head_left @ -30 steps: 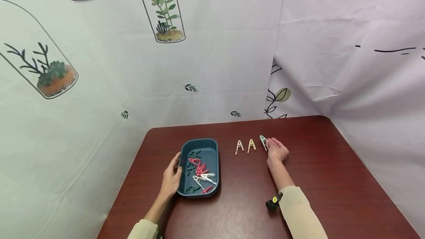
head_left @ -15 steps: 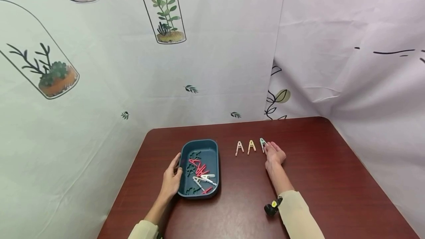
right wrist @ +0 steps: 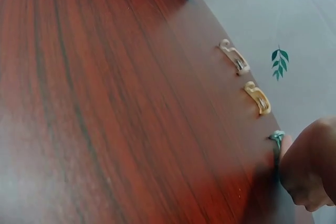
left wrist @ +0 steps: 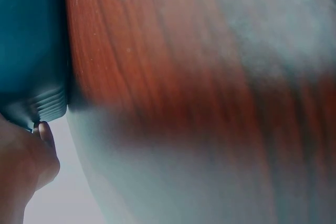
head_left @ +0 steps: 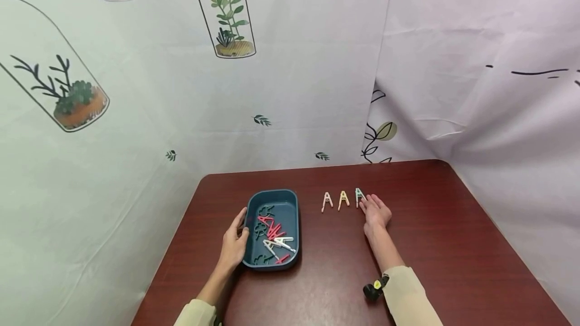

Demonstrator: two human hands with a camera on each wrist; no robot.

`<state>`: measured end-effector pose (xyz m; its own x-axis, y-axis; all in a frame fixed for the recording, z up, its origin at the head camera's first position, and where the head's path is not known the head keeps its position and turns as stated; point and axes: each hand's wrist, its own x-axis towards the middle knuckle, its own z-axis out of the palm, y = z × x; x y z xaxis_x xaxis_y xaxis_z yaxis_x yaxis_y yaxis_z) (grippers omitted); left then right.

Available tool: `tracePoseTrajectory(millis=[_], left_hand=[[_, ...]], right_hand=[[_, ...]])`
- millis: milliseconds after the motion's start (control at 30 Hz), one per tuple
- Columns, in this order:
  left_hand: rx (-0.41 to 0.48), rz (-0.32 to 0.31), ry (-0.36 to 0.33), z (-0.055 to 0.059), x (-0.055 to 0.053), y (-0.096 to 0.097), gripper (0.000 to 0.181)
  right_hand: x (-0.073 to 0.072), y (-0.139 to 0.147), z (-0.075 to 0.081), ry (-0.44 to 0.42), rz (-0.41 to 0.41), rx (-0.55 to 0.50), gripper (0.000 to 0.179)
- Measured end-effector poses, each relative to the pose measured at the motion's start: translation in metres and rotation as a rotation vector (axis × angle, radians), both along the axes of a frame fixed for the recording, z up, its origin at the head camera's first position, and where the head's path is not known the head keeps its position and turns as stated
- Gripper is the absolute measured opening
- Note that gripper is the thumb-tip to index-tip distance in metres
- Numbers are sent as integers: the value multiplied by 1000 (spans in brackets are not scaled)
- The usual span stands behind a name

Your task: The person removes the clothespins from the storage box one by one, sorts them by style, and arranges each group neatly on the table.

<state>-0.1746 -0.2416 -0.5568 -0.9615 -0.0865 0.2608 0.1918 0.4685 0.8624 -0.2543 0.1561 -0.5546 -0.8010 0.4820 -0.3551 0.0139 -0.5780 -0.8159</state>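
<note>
My left hand [head_left: 233, 247] holds the left side of a dark blue plastic tray [head_left: 296, 215]; in the left wrist view, part of that hand [left wrist: 29, 158] shows at the tray's lower corner [left wrist: 50, 103]. To the tray's right, a pale pink clothespin [head_left: 327, 201], a yellow clothespin [head_left: 343, 199] and a mint green clothespin [head_left: 359, 196] lie in a row on the table. Fingers of my right hand [head_left: 377, 213] lie fairly straight at the right side of the green one. In the right wrist view, a fingertip touches or nearly touches that green clothespin [right wrist: 276, 137].
Inside the tray lie red clothespins [head_left: 274, 230], white clothespins [head_left: 283, 243] and dark green clips [head_left: 260, 230]. The tray stands left of centre on a reddish-brown table [head_left: 335, 286]. A patterned white cloth [head_left: 290, 89] hangs behind the table's far edge.
The green clothespin, slanted and in my right fingers a second ago, now lies straighter, lined up with the other two. My right fingers have loosened beside it. The left hand and tray stay put.
</note>
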Motion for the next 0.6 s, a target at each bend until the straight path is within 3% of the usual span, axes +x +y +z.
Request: tracePoseTrajectory(millis=[367,500,600], left_hand=[[-29,11,29,-2,0,0,64],[-19,0,18,-1,0,0,64],[-9,-12,13,0,-1,-1,63]], right_hand=[[5,12,0,40,-65,114,50],[3,18,-3,27,-66,251,46],[0,23,-7,7,-43,437,44]])
